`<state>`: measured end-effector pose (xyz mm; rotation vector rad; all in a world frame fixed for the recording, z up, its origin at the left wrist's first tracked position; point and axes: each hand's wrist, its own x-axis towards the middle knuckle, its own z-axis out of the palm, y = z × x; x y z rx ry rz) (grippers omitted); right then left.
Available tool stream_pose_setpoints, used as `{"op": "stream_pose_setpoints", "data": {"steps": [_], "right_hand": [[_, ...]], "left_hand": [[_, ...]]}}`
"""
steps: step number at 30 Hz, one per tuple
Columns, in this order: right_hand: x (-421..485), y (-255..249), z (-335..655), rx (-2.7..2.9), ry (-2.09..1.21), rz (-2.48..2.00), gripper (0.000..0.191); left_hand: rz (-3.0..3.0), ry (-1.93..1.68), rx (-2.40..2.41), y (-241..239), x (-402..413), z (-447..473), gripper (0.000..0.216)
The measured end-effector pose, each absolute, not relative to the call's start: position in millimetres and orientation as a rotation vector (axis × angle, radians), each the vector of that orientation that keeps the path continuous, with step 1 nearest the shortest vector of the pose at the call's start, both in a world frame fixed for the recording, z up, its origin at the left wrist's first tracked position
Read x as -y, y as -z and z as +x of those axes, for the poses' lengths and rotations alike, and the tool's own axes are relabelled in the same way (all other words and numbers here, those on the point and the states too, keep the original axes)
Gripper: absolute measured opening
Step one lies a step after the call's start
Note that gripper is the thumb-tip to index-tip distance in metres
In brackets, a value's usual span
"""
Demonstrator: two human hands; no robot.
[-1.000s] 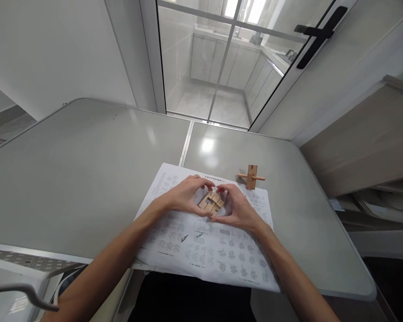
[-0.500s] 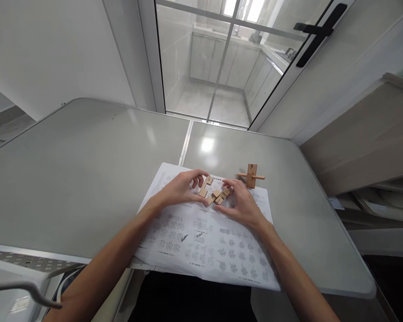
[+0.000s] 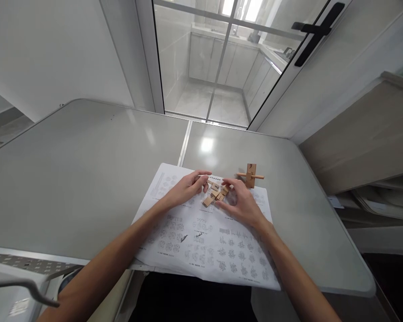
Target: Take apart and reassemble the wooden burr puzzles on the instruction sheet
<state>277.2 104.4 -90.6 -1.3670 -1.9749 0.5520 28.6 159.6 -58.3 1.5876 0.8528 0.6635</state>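
Observation:
In the head view, my left hand pinches one end of a notched wooden puzzle piece marked 3, with thumb and fingers closed on it. This piece points right, close above two crossed wooden puzzle pieces; whether they touch I cannot tell. Around the right end of the crossed pieces my right hand is curled, fingertips behind and thumb in front. All of this is over a printed sheet with rows of small puzzle diagrams.
Beyond my right hand, another wooden puzzle assembly with a crosswise stick stands at the sheet's far edge. The grey table has a seam down its middle. A glass-paned door is behind it, and shelves are at the right.
My left thumb has moved up from the crossed pieces and closed on the piece marked 3. That piece has turned to point right, towards the crossed pieces. My right hand has hardly moved.

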Motion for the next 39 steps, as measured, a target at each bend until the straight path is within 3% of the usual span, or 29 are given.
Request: {"op": "stream_pose_setpoints", "data": {"steps": [9,13,16,21,39], "right_hand": [[-103.6,85.5,267.5,2.02,-0.441,-1.062,0.024],[-105.7,88.0,266.4,1.928,-0.439,-1.146,0.01],[-105.9,87.9,267.6,1.82,-0.547,-1.258,0.015],[-103.6,87.0,266.5,1.647,-0.772,-1.359,0.028],[-104.3,79.0,265.2,1.307,-1.259,-1.203,0.042]], "left_hand": [[1.624,-0.662,-0.792,65.9,-145.5,42.2,0.05],[1.806,-0.693,-0.796,72.4,-146.4,41.5,0.074],[2.047,-0.674,-0.797,78.6,-146.8,40.2,0.093],[2.35,-0.705,-0.925,89.1,-146.0,40.5,0.07],[2.394,-0.848,-0.907,96.1,-146.3,39.1,0.059]]}}
